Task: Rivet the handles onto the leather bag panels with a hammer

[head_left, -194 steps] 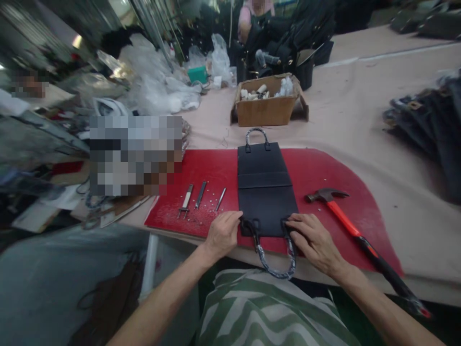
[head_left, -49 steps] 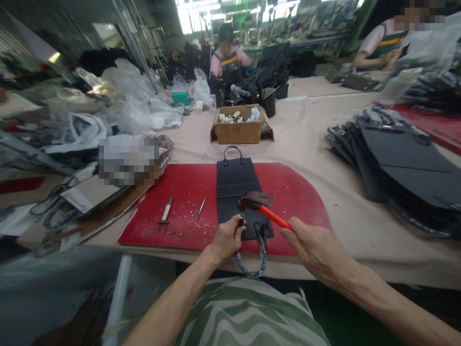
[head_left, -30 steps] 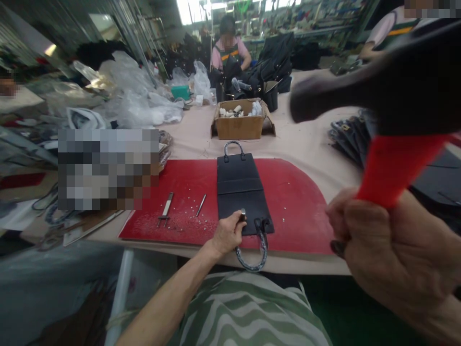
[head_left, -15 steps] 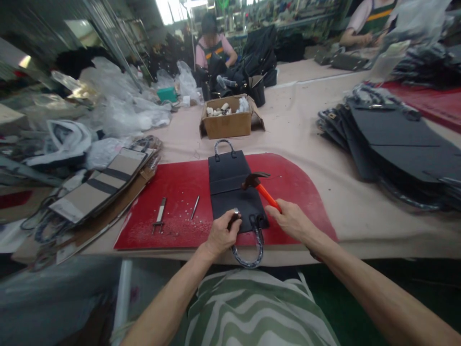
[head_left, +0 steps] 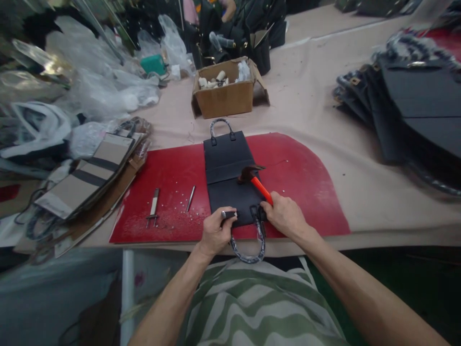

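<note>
My left hand (head_left: 213, 231) is closed on a short dark punch (head_left: 227, 215) with a shiny end, tilted over on its side just above the black bag panel (head_left: 227, 163). My right hand (head_left: 287, 214) grips the orange handle of a claw hammer (head_left: 262, 189); its dark head hangs over the middle of the panel. The panel lies on a red board, and a wrapped handle loop (head_left: 248, 259) at its near end overhangs the table edge. Another wrapped handle (head_left: 221, 122) is at its far end.
Left on the red board (head_left: 173, 163) lie a metal rod (head_left: 190, 198), a dividers-like tool (head_left: 153, 207) and small bits. A cardboard box (head_left: 225, 101) stands behind. Flat bag pieces (head_left: 86, 175) are piled left, black panels (head_left: 421, 91) right. A co-worker's arm (head_left: 228, 9) shows at the back.
The punch has turned from nearly upright to lying sideways in my left hand. My right hand and the hammer have shifted slightly lower over the panel. The view has tilted down.
</note>
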A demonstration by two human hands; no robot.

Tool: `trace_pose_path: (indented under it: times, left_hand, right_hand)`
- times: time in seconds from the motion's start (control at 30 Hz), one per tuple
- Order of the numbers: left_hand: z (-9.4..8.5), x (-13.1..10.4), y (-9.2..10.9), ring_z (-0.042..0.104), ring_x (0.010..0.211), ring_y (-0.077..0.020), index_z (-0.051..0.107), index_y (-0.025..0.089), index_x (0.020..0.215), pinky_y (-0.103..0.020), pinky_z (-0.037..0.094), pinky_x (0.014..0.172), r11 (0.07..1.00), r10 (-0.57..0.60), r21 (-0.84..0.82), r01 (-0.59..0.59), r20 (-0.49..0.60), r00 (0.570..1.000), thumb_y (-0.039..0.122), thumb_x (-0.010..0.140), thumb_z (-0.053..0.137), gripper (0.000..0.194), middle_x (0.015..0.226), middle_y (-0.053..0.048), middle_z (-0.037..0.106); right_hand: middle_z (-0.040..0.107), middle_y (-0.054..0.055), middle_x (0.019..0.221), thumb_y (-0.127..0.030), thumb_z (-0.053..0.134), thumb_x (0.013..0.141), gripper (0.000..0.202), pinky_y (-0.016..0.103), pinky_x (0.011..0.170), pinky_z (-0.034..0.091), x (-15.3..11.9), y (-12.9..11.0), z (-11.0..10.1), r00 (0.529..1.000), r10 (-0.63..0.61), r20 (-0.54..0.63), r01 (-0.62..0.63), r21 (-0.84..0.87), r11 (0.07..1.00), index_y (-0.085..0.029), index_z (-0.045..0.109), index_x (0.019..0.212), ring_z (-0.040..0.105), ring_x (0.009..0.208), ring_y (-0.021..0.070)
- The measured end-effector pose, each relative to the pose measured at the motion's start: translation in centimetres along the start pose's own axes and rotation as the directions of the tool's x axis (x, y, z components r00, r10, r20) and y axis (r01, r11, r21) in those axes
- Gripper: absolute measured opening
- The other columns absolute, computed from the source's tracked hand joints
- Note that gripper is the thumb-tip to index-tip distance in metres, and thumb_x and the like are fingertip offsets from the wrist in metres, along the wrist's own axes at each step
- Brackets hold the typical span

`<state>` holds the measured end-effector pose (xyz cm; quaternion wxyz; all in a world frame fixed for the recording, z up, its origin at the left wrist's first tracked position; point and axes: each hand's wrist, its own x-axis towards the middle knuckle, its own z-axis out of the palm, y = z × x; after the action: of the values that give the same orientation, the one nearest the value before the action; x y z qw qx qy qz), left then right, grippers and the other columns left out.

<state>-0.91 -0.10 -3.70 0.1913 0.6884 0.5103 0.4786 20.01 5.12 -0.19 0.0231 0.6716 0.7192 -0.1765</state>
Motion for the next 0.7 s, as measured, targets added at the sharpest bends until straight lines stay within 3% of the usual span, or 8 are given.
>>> trace_pose_path:
  times: [0.13,0.3,0.37,0.47,0.53,0.7]
  left_hand:
    - [-0.2,0.3,0.0,0.071,0.085,-0.0159,0.066,0.017,0.095,-0.028,0.058,0.081,0.993,-0.111,-0.035,0.11,-0.014,0.994,0.017,0.087,0.058,0.011,0.091,-0.005,0.074]
    - [-0.3,0.0,-0.1,0.071,0.09,-0.0164,0.066,0.017,0.097,-0.028,0.058,0.085,0.996,0.09,-0.013,-0.089,0.036,0.995,0.014,0.085,0.061,0.014,0.096,-0.006,0.074]
    - [-0.1,-0.1,-0.1,0.071,0.089,-0.0168,0.066,0.017,0.096,-0.029,0.058,0.084,0.998,-0.026,-0.057,0.025,-0.023,0.999,0.016,0.087,0.06,0.011,0.094,-0.006,0.074]
    - [0.1,0.3,0.0,0.072,0.084,-0.0169,0.065,0.016,0.098,-0.03,0.059,0.08,0.949,-0.27,-0.194,0.247,-0.098,0.958,0.02,0.09,0.057,0.012,0.091,-0.006,0.073]
    - [0.1,0.8,0.1,0.072,0.084,-0.0171,0.065,0.016,0.098,-0.03,0.059,0.081,0.939,-0.281,-0.223,0.263,-0.05,0.958,0.022,0.089,0.059,0.012,0.092,-0.005,0.074]
    - [0.4,1.6,0.5,0.071,0.084,-0.016,0.067,0.018,0.094,-0.027,0.058,0.08,0.972,-0.186,-0.132,0.194,0.071,0.98,0.02,0.088,0.059,0.01,0.09,-0.004,0.074]
  right_hand:
    - [0.069,0.014,0.083,-0.044,0.04,0.096,0.033,0.032,0.059,0.035,0.0,-0.3,-0.1,1.0,0.019,0.018,-0.019,-0.017,1.0,-0.016,0.057,0.102,0.068,0.079,0.0288]
    - [0.069,0.013,0.08,-0.042,0.04,0.097,0.03,0.031,0.058,0.034,0.0,-0.4,-0.1,1.0,0.009,0.009,-0.008,-0.029,1.0,-0.016,0.056,0.1,0.068,0.076,0.0286]
    - [0.069,0.012,0.08,-0.042,0.04,0.097,0.029,0.031,0.057,0.034,0.0,-0.5,-0.1,1.0,0.013,0.01,-0.012,-0.037,0.999,-0.017,0.055,0.1,0.068,0.076,0.0289]
    - [0.069,0.012,0.079,-0.042,0.04,0.097,0.029,0.03,0.057,0.033,-0.1,-0.6,-0.2,1.0,0.02,0.015,-0.019,-0.046,0.999,-0.017,0.055,0.1,0.068,0.077,0.029]
    - [0.069,0.012,0.08,-0.042,0.04,0.097,0.029,0.03,0.057,0.034,-0.1,-0.7,-0.2,1.0,0.022,0.02,-0.021,-0.045,0.999,-0.017,0.055,0.1,0.068,0.077,0.0284]
    - [0.07,0.012,0.08,-0.041,0.041,0.096,0.027,0.031,0.057,0.033,-0.2,-0.7,-0.2,1.0,0.024,0.013,-0.024,-0.045,0.999,-0.018,0.055,0.1,0.068,0.076,0.0281]
